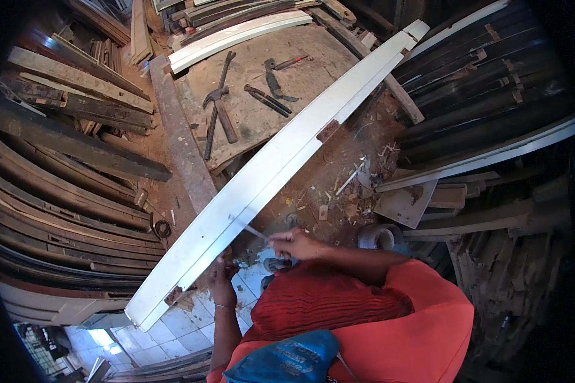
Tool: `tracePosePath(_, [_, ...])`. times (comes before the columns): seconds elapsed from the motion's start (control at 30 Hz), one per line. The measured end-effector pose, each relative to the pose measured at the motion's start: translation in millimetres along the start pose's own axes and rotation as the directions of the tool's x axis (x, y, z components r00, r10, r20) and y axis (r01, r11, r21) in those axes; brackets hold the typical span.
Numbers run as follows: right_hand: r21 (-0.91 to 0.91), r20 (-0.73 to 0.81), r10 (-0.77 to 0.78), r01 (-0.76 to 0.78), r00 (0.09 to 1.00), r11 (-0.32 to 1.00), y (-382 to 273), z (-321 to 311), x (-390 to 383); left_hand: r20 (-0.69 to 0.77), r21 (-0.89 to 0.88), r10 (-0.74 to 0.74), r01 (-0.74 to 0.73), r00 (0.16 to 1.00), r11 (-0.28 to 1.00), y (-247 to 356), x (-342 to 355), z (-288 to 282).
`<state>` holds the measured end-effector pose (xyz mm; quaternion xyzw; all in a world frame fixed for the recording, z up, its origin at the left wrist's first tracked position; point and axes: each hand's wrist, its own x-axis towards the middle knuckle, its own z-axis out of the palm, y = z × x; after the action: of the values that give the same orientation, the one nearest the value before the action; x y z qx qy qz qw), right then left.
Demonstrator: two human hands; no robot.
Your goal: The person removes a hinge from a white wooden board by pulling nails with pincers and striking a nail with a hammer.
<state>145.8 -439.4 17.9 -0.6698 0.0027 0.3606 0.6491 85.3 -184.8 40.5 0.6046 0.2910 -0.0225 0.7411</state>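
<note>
A long white wooden board (262, 172) runs slantwise across the middle, from the lower left to the upper right, with brown notches along its near edge. My right hand (294, 244) is closed on a thin, stick-like tool (255, 232). The tool's far end meets the board's face in a blur, so its kind does not show. At the near edge of the board, my left hand (221, 281) grips from below, its fingers partly hidden. Beyond the board, a hammer (217, 96), pincers (267, 100) and other hand tools lie on a worn wooden bench top (204, 70).
Another white board (243, 39) lies along the bench's far side. Stacked dark timbers (64, 217) fill the left, with more frames (485, 89) on the right. Wood scraps (345, 185) litter the floor. A round container (377, 237) stands near my right arm.
</note>
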Motion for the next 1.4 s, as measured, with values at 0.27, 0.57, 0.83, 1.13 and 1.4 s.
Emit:
tracePosePath(0.27, [-0.247,-0.403,-0.231,0.138,0.886,0.959,-69,-110,98,-0.117,0.009,0.033,-0.032,0.993,0.999,-3,20,19])
tracePosePath(0.57, [-0.584,-0.415,-0.495,0.194,0.763,0.789,-165,-247,219,0.054,0.633,0.489,-0.409,0.87,0.657,5,96,166])
tracePosePath(0.83, [-0.094,0.344,-0.016,0.052,0.939,0.994,-83,-372,126,0.36,0.933,0.334,-0.335,0.871,-0.13,-7,125,251])
tracePosePath(1.13, [0.761,-0.108,0.269,-0.095,0.957,0.642,-37,-425,100,0.351,0.934,0.254,-0.317,0.901,-0.166,-1,127,254])
tracePosePath(1.4, [0.823,-0.283,0.032,0.226,0.959,0.521,-33,-430,151,0.402,0.912,0.293,-0.349,0.868,-0.218,-12,136,249])
